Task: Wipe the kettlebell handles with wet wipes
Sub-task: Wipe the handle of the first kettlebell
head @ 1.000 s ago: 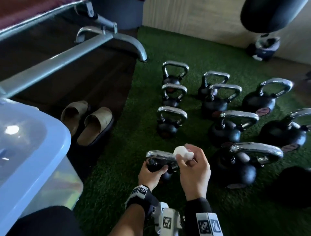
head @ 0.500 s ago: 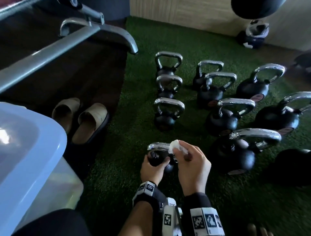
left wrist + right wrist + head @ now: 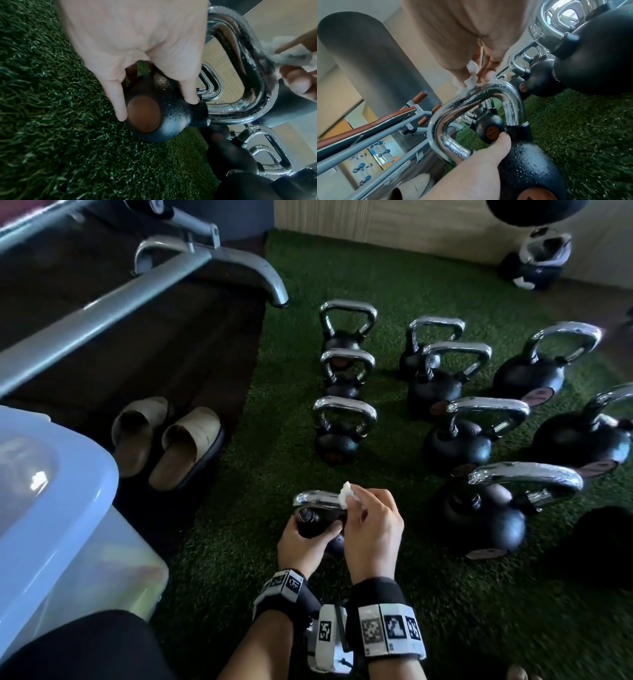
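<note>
A small black kettlebell (image 3: 313, 522) (image 3: 164, 119) (image 3: 527, 162) stands on the green turf nearest me. My left hand (image 3: 301, 546) (image 3: 137, 54) grips its round body, thumb and fingers wrapped around it. Its chrome handle (image 3: 317, 498) (image 3: 254, 70) (image 3: 476, 100) is beaded with water drops. My right hand (image 3: 371, 529) (image 3: 471, 40) pinches a crumpled white wet wipe (image 3: 346, 491) (image 3: 291, 54) (image 3: 471, 79) and presses it on the handle's top bar.
Several more black kettlebells (image 3: 479, 508) with chrome handles stand in rows on the turf (image 3: 445, 611) ahead and to the right. A pair of beige slippers (image 3: 171, 440) lies on the dark floor at left. A blue-lidded plastic bin (image 3: 51, 491) and a grey bench frame (image 3: 102, 302) are at left.
My right hand has slid the wipe leftward along the top of the handle. The left hand keeps its grip on the kettlebell body.
</note>
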